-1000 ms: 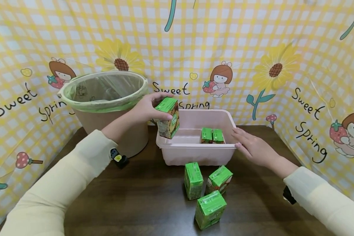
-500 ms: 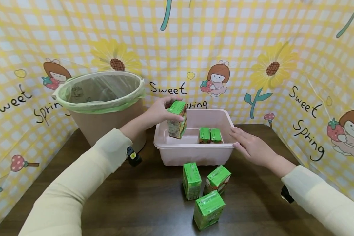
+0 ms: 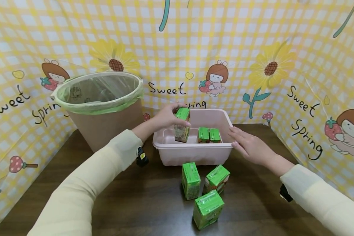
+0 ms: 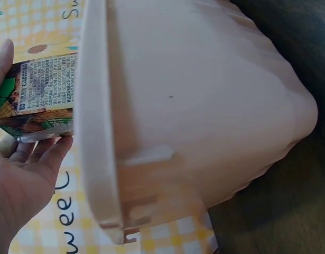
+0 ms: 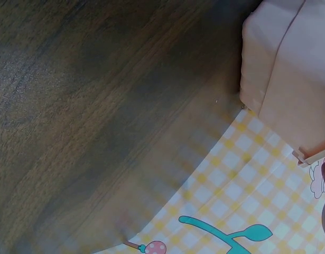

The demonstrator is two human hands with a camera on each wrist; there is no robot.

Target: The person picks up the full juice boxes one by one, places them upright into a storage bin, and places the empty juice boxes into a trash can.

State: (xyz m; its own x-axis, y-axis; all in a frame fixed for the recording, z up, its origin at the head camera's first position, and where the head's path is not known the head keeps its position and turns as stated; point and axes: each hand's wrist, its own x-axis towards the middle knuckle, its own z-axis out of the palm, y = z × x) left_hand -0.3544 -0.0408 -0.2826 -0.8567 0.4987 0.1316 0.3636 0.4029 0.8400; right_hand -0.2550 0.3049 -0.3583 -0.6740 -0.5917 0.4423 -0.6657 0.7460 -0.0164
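Observation:
My left hand [image 3: 169, 116] grips a small green-topped drink carton [image 3: 182, 132] between thumb and fingers, its lower end inside the left part of a pale pink plastic bin [image 3: 194, 154]. Printed text and nut-like pictures cover the carton's side in the left wrist view, where the bin's wall [image 4: 194, 100] hides its lower end. Two similar cartons [image 3: 208, 135] stand side by side in the bin's right half. My right hand [image 3: 252, 144] rests its straight fingers on the bin's right rim; only a sliver of it shows in the right wrist view.
Three more green cartons [image 3: 208, 209] stand on the dark wooden table [image 3: 129, 203] in front of the bin. A tall tan waste bin [image 3: 106, 123] with a pale green liner is at the back left. Checked cloth [image 3: 177, 49] hangs behind and at both sides.
My left hand has carried the carton to the right and lowered it from the bin's left rim into the bin. My right hand has stayed on the right rim.

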